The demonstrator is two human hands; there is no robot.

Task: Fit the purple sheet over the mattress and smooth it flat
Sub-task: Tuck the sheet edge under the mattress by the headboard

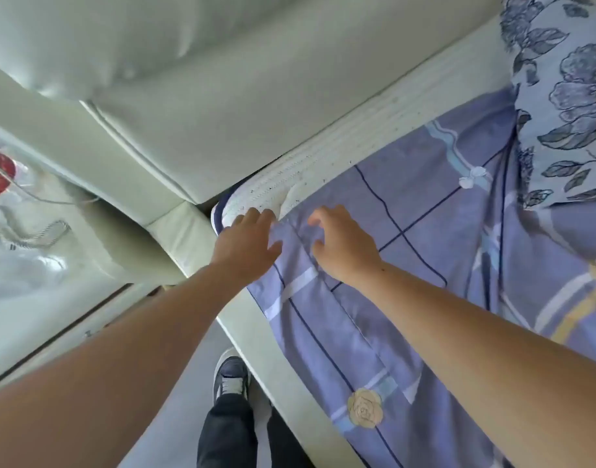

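At the mattress (pixel 306 177) corner by the headboard (pixel 222 113), the purple sheet (pixel 425 204) stops short, leaving white bare. The left hand (pixel 245 244) lies straight-fingered on the hem. The right hand (pixel 347 248) curls over the cloth, and I cannot tell if it grips. Pinch the hem with both hands, pull it over the corner, tuck, then stroke outward. Count: 1 sheet, 1 mattress, 1 floral pillow (pixel 566 96), 2 hands.

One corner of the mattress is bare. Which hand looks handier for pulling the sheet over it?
Left, probably. The left hand lies right at the bare corner of the mattress, its fingers touching the edge of the sheet. The right hand sits farther in on the sheet.
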